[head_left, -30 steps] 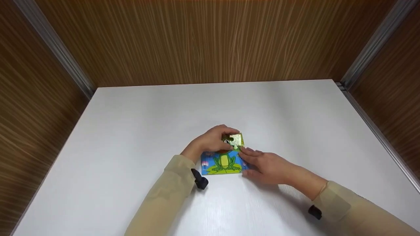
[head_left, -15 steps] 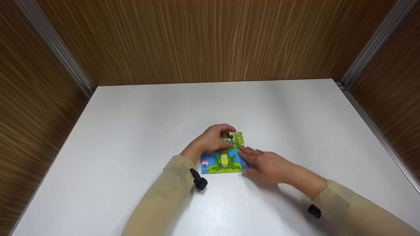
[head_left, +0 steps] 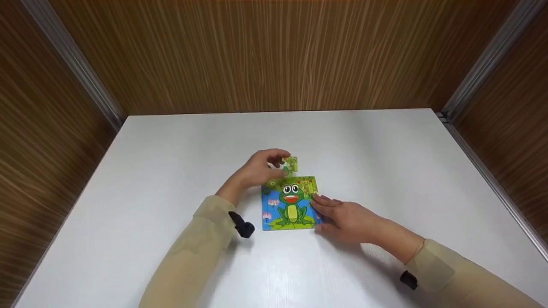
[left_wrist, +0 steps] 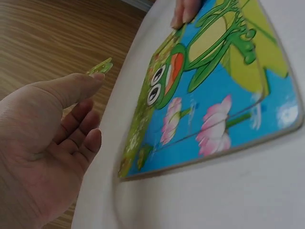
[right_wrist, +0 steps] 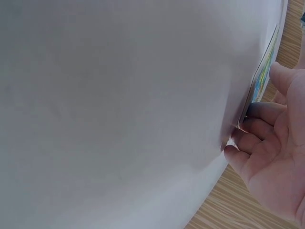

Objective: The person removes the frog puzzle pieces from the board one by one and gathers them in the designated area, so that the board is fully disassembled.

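Note:
A frog jigsaw puzzle board (head_left: 292, 212) lies flat on the table, showing a green frog, pink flowers and blue water. Just beyond its far edge, in the head view, my left hand (head_left: 260, 168) pinches a green puzzle piece (head_left: 290, 164) between thumb and fingers. That puzzle piece (left_wrist: 102, 67) appears nearly edge-on in the left wrist view, raised off the board. My right hand (head_left: 350, 220) rests against the board's right side, its fingers at the upper part and its thumb near the front corner. The right wrist view has the fingers (right_wrist: 257, 119) touching the board's edge.
The white table (head_left: 171, 179) extends around the board on all sides. Wood-grain panels (head_left: 274, 55) enclose it at the back and sides. A small black device (head_left: 243, 226) sits at the left cuff, another black device (head_left: 409, 280) at the right.
My left hand has lifted the puzzle piece away from the board's top and moved it back and left, uncovering the frog's face. My right hand has stayed at the board's right side.

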`<state>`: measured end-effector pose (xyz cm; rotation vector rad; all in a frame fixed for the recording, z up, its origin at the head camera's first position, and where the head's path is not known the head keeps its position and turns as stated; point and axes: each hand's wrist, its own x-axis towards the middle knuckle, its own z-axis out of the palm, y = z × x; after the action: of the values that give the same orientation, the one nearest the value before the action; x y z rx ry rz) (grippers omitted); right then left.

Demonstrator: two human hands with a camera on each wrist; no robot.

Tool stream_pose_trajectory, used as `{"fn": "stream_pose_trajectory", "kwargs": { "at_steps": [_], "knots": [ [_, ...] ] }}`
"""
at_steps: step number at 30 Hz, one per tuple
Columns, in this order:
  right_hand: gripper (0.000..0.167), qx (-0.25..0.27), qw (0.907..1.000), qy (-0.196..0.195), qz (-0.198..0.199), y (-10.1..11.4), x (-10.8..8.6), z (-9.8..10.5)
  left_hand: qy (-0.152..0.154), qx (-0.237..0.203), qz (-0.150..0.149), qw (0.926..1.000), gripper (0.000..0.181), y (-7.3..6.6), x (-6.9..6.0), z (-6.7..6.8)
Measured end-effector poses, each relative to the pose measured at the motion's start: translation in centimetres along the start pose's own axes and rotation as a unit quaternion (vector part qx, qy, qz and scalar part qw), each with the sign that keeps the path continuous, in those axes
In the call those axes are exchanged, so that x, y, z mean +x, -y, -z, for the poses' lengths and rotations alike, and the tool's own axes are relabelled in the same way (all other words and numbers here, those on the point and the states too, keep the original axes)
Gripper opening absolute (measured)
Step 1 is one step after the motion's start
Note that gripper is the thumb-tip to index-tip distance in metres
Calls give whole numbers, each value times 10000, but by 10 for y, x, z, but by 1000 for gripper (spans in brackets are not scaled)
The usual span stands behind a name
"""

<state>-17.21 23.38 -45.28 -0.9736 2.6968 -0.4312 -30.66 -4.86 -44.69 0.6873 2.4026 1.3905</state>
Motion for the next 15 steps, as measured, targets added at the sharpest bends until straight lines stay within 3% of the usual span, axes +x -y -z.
{"fn": "stream_pose_trajectory", "kwargs": {
  "at_steps": [8,15],
  "knots": [
    [70,55,9999,10,-96,0,-2,-1,-326,-39,211,9992,50,28,-12,47],
    [69,24,10000,-69,15,-1,-3,-3,-416,96,645,9970,52,57,-26,73]
  ]
}}
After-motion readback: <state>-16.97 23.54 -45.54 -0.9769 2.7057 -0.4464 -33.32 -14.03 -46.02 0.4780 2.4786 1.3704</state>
